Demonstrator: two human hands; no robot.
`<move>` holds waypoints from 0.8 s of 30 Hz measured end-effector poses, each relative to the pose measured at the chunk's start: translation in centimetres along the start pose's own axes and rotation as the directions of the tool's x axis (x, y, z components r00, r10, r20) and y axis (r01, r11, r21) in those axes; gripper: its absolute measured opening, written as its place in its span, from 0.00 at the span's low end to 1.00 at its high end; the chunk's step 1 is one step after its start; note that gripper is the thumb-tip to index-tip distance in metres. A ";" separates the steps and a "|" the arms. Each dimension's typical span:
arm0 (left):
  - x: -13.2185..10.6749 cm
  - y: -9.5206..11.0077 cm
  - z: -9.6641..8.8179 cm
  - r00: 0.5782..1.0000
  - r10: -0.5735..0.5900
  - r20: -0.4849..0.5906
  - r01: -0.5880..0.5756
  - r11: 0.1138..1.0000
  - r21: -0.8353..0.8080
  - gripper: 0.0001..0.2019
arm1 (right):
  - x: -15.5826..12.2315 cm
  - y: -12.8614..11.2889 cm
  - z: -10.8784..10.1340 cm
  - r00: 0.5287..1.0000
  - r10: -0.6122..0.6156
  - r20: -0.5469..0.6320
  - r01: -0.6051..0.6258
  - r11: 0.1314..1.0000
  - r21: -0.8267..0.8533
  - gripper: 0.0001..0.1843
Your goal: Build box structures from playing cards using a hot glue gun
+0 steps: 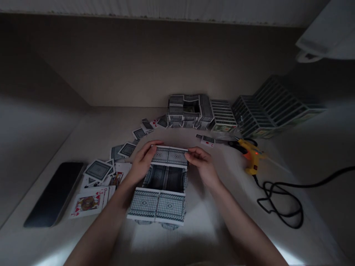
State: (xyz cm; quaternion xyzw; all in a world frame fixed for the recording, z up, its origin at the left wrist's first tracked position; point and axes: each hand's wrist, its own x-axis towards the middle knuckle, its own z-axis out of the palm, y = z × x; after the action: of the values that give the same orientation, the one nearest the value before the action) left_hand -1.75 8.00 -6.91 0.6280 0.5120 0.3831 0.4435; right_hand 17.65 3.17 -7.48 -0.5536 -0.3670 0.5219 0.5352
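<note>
In front of me stands a boxy model built of playing cards [156, 205], patterned backs outward, with an open hollow in its middle. My left hand [144, 160] grips the left end of its far top panel [169, 156], thumb on top. At the right end of that same panel, my right hand [202, 164] pinches the edge between thumb and fingers. Rounded card pieces show under the model's near edge. Loose playing cards [98, 170] lie left of my left wrist, some face up, including a jack of hearts [88, 201].
A black phone [55, 194] lies at the far left. A yellow glue gun [252, 157] with a looped black cord [301, 210] rests at right. Along the back wall stand another card model [190, 111] and slatted card stacks [277, 105]. Small card pieces [207, 140] lie before them.
</note>
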 end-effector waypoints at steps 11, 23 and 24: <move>0.0 -0.3 0.0 0.998 0.046 -0.035 -0.045 0.998 0.043 0.16 | -1.2 -1.9 -0.2 0.990 -0.107 0.095 0.143 0.764 -0.630 0.14; -0.2 0.1 0.1 0.999 0.031 0.021 -0.033 0.997 0.076 0.17 | -0.9 -5.3 0.9 0.985 -0.003 0.173 0.156 0.440 -0.884 0.09; -0.2 0.1 0.0 0.999 0.046 0.019 -0.048 0.994 0.097 0.17 | -0.7 -5.2 0.8 0.986 0.002 0.168 0.144 0.504 -0.852 0.08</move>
State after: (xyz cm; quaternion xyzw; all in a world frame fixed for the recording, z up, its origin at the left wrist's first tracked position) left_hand -1.77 7.81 -6.82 0.6639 0.5114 0.3629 0.4076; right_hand 17.50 3.45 -2.15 -0.6905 -0.6382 0.2876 0.1821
